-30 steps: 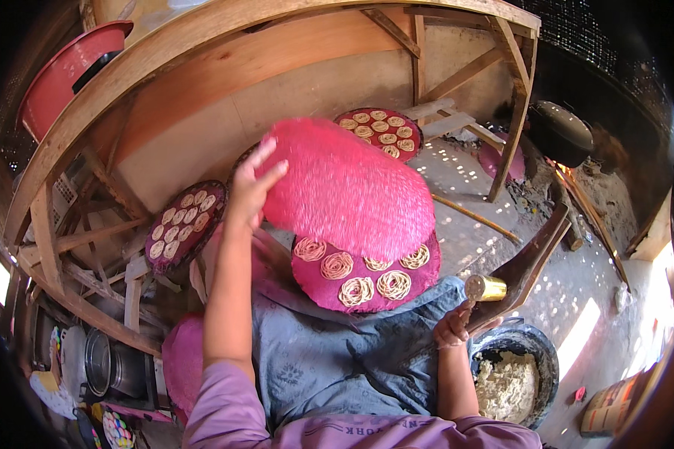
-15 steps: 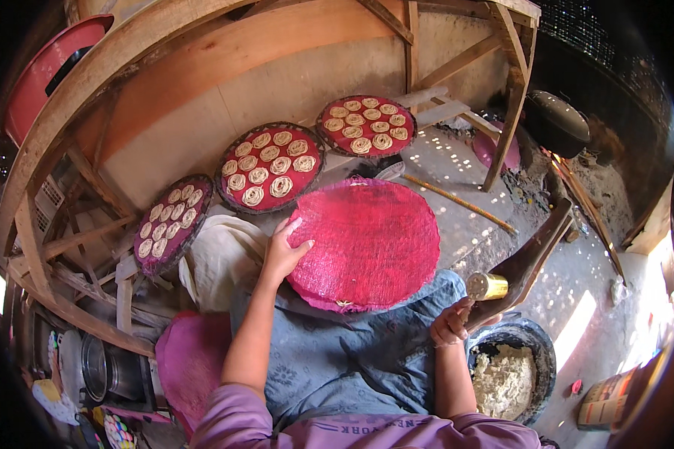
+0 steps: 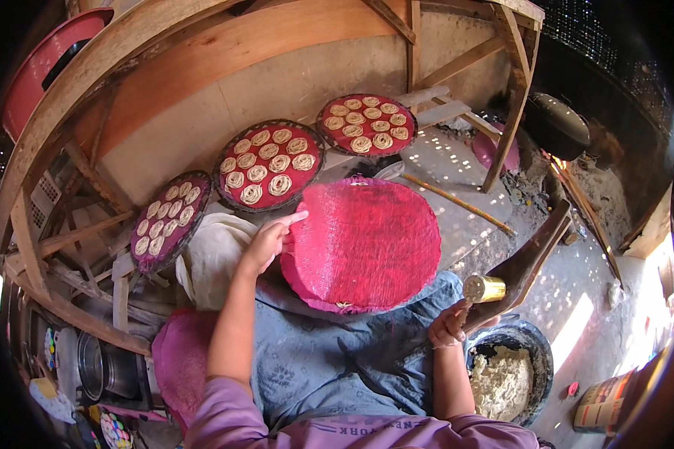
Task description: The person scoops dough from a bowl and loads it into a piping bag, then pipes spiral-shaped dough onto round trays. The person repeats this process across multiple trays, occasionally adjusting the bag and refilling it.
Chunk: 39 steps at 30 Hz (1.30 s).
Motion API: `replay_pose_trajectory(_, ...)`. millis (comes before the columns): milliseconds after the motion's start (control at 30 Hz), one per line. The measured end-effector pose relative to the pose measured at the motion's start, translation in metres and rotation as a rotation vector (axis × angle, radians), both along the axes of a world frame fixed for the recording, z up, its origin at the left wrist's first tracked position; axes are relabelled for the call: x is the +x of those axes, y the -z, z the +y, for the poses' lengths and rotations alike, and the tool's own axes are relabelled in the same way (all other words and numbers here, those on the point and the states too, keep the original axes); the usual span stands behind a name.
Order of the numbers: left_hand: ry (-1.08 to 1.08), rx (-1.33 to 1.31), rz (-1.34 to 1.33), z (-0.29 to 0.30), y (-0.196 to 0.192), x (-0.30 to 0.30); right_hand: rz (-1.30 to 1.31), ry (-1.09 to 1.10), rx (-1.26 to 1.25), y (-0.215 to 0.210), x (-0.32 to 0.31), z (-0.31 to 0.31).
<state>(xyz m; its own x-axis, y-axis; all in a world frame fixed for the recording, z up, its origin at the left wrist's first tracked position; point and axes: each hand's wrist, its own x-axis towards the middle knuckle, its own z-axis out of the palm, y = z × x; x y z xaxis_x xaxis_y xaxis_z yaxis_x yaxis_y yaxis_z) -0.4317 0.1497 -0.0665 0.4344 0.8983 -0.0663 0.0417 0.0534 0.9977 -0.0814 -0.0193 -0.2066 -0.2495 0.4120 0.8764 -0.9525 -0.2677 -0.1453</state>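
Note:
A round tray covered in red-pink cloth (image 3: 363,247) rests on my lap, with nothing on its face. My left hand (image 3: 266,243) is at its left rim, index finger stretched out over the edge and the other fingers loosely bent. On the right, my right hand (image 3: 448,325) is closed around the near end of a long wooden press (image 3: 528,277). A gold-coloured metal cylinder (image 3: 484,289) is set in that press just above my fingers. Below it stands a dark bucket (image 3: 548,355) of pale dough (image 3: 504,382).
Three red round trays with coiled noodle rounds stand beyond my lap: left (image 3: 151,258), middle (image 3: 301,192) and right (image 3: 388,147). A yellowish stick (image 3: 457,200) lies on the floor. A black pan (image 3: 558,127) sits over a wood fire at far right. Wooden framing (image 3: 22,224) curves along the left.
My left hand has slid left off the tray's face to its rim, and its index finger now points out. The tray shifted slightly left. My right hand and the press barely moved.

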Motion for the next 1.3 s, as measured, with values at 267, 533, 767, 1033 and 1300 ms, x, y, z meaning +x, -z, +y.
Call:
replay_pose_trajectory(267,0.353,0.855,0.567,0.037,-0.073,0.099,0.034,0.006,0.016,-0.002,-0.002,0.003)
replay_pose_trajectory(533,0.044,1.82,0.551,0.051,-0.171,0.195,0.042,0.039,0.03,0.003,0.002,0.0)
replay_pose_trajectory(767,-0.065,1.673,0.531,0.048,-0.243,0.205,0.074,0.069,0.04,0.005,0.006,-0.004)
replay_pose_trajectory(1033,-0.037,1.371,0.564,0.042,-0.244,0.2,0.19,0.092,0.037,-0.003,0.005,-0.006)
replay_pose_trajectory(1300,-0.088,0.876,0.309,0.091,-0.22,0.126,0.158,0.094,0.017,-0.003,0.006,-0.008)
